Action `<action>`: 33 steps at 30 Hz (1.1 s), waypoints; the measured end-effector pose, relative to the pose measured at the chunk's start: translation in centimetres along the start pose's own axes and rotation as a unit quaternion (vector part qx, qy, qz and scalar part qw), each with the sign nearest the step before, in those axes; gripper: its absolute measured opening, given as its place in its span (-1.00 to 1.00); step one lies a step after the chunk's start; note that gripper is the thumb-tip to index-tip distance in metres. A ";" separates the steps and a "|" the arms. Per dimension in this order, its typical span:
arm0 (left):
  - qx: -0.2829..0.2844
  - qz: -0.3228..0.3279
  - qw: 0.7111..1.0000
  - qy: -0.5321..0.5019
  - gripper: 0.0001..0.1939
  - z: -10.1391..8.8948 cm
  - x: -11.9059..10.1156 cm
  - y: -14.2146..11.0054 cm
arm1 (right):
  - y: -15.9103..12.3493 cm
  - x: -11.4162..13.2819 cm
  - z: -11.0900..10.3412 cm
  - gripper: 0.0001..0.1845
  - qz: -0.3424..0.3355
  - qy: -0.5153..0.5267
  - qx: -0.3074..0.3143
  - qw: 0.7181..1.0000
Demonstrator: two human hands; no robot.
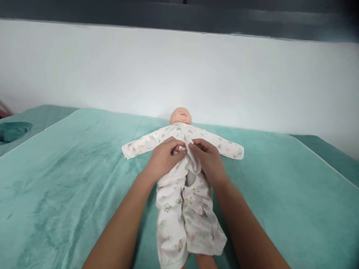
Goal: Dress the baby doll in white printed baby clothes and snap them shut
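Note:
A baby doll lies on its back on the teal blanket, head away from me, sleeves spread out to both sides. It wears a white printed romper that gapes open at the belly. My left hand pinches the romper's left front edge at the chest. My right hand pinches the opposite edge, its fingertips meeting those of the left hand at the chest opening. One bare doll foot shows at the bottom below the romper's leg.
The blanket covers a wide bed with white piping at its edges. A white wall rises behind the doll's head. A dark teal cushion lies at the far left.

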State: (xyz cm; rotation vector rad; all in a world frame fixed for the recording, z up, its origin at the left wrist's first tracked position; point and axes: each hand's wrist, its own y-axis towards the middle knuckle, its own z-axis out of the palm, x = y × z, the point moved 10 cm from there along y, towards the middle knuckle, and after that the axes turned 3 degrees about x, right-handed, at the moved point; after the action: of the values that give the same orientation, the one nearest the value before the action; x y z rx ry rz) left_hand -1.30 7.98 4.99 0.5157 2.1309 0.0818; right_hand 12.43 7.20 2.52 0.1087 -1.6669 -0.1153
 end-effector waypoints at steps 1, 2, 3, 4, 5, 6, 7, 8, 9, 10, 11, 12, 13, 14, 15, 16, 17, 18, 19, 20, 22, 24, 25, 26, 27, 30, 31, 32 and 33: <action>-0.001 0.000 1.000 0.004 -0.86 0.0 -0.1 0.0 | -0.1 -0.3 -0.1 -0.75 0.006 0.041 -0.006 0.999; -0.003 -0.001 1.000 0.005 -0.88 0.0 -0.2 0.0 | -0.1 -0.6 -0.2 -0.76 0.016 0.085 -0.011 0.996; -0.007 -0.003 1.000 0.005 -0.91 0.1 -0.3 0.0 | -0.1 -0.9 -0.3 -0.76 0.027 0.124 -0.013 0.992; -0.011 -0.007 1.000 0.001 -0.94 0.0 -0.2 0.0 | -0.1 -1.1 -0.3 -0.76 0.035 0.149 -0.013 0.988; -0.017 -0.012 1.000 -0.007 -0.95 0.0 -0.1 0.0 | -0.1 -1.2 -0.3 -0.76 0.039 0.160 -0.012 0.986; -0.026 -0.020 0.999 -0.021 -0.95 -0.1 0.0 0.0 | 0.0 -1.3 -0.3 -0.76 0.040 0.158 -0.010 0.987; -0.037 -0.032 0.998 -0.041 -0.94 -0.3 0.4 0.0 | 0.1 -1.3 -0.3 -0.75 0.038 0.146 -0.007 0.988; -0.046 -0.049 0.995 -0.070 -0.92 -0.4 0.8 -0.1 | 0.2 -1.3 -0.3 -0.75 0.034 0.129 -0.002 0.991; -0.052 -0.068 0.991 -0.106 -0.90 -0.4 1.3 -0.2 | 0.3 -1.3 -0.3 -0.74 0.031 0.110 0.001 0.993; -0.054 -0.084 0.984 -0.146 -0.86 -0.3 1.6 -0.3 | 0.4 -1.3 -0.3 -0.73 0.028 0.094 0.004 0.995; -0.053 -0.096 0.976 -0.186 -0.83 -0.2 1.9 -0.4 | 0.5 -1.4 -0.3 -0.71 0.026 0.081 0.005 0.996; -0.053 -0.102 0.969 -0.221 -0.80 -0.1 2.0 -0.5 | 0.5 -1.4 -0.4 -0.69 0.024 0.074 0.007 0.997; -0.052 -0.100 0.962 -0.248 -0.79 -0.1 1.9 -0.5 | 0.5 -1.4 -0.4 -0.68 0.023 0.071 0.008 0.997; -0.052 -0.096 0.958 -0.266 -0.79 -0.1 1.8 -0.5 | 0.5 -1.3 -0.3 -0.67 0.020 0.070 0.012 0.997; -0.054 -0.092 0.955 -0.278 -0.79 -0.1 1.7 -0.5 | 0.5 -1.2 -0.2 -0.67 0.016 0.068 0.018 0.997; -0.055 -0.090 0.952 -0.288 -0.80 -0.2 1.6 -0.5 | 0.5 -1.0 0.0 -0.67 0.011 0.064 0.025 0.998; -0.056 -0.089 0.949 -0.299 -0.80 -0.2 1.6 -0.4 | 0.4 -0.8 0.1 -0.68 0.005 0.056 0.032 0.998; -0.056 -0.088 0.945 -0.310 -0.80 -0.1 1.7 -0.4 | 0.4 -0.6 0.3 -0.69 0.000 0.046 0.039 0.998; -0.055 -0.087 0.941 -0.322 -0.80 0.0 1.7 -0.3 | 0.4 -0.3 0.5 -0.69 -0.004 0.035 0.044 0.998; -0.057 -0.086 0.937 -0.333 -0.79 0.0 1.8 -0.3 | 0.4 -0.1 0.6 -0.69 -0.007 0.024 0.047 0.999; -0.060 -0.087 0.932 -0.345 -0.77 0.1 2.0 -0.3 | 0.3 0.2 0.7 -0.69 -0.011 0.007 0.050 0.999; -0.062 -0.091 0.934 -0.341 -0.76 0.2 2.0 -0.2 | 0.3 0.6 0.9 -0.70 -0.014 -0.011 0.064 0.998; -0.064 -0.093 0.935 -0.336 -0.76 0.2 2.0 -0.2 | 0.3 0.7 1.1 -0.72 -0.013 -0.023 0.076 0.997; -0.066 -0.096 0.937 -0.329 -0.76 0.2 2.0 -0.2 | 0.2 0.9 1.3 -0.73 -0.012 -0.037 0.088 0.995; -0.067 -0.099 0.940 -0.321 -0.76 0.2 2.0 -0.3 | 0.1 1.0 1.5 -0.74 -0.012 -0.054 0.098 0.994; -0.073 -0.104 0.948 -0.291 -0.75 0.0 2.1 -0.4 | 0.0 1.4 1.6 -0.77 -0.020 -0.123 0.101 0.987; -0.073 -0.104 0.950 -0.285 -0.75 -0.1 2.0 -0.4 | -0.1 1.6 1.7 -0.77 -0.026 -0.147 0.098 0.984; -0.072 -0.101 0.951 -0.282 -0.75 -0.1 2.0 -0.4 | -0.2 1.8 1.8 -0.77 -0.033 -0.170 0.097 0.980; -0.072 -0.098 0.952 -0.280 -0.75 -0.2 1.9 -0.4 | -0.3 1.9 1.9 -0.77 -0.040 -0.191 0.095 0.976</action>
State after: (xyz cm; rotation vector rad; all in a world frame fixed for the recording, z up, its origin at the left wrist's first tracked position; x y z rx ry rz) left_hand -2.53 8.37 3.49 0.2030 1.5923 -0.0222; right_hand 10.33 6.67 4.20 0.3161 -2.0570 -0.0378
